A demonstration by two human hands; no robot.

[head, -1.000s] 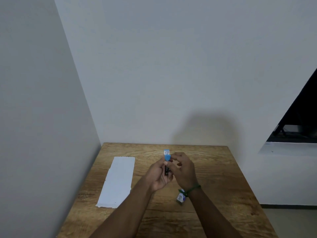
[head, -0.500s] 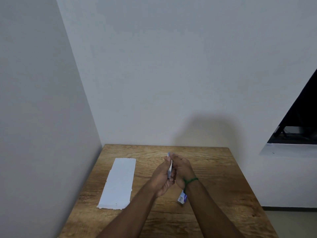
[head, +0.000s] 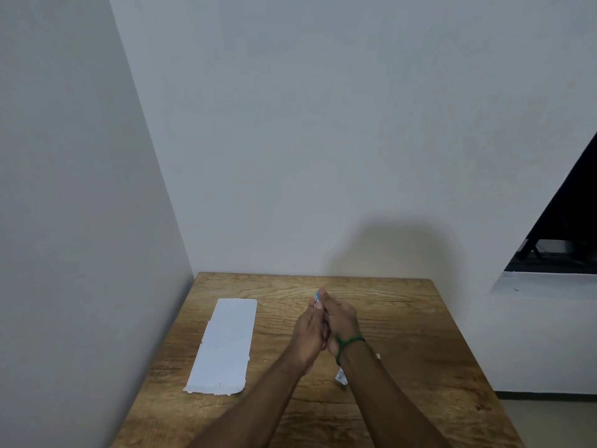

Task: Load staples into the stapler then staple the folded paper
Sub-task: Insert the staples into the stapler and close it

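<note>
My left hand (head: pixel 308 331) and my right hand (head: pixel 342 321) are pressed together above the middle of the wooden table (head: pixel 403 334). Between them they clasp the small blue stapler (head: pixel 317 297); only its blue tip shows above the fingers. The folded white paper (head: pixel 226 345) lies flat on the table to the left, apart from both hands. A small staple box (head: pixel 340 379) lies on the table, partly hidden under my right forearm.
The table stands in a corner, with white walls close behind and to the left. A dark window (head: pixel 562 240) with a white sill is at the right. A green thread band (head: pixel 347 343) circles my right wrist.
The stapler stood open with its blue top raised; now both hands have closed round it and most of it is hidden. The hands stay over the table's middle.
</note>
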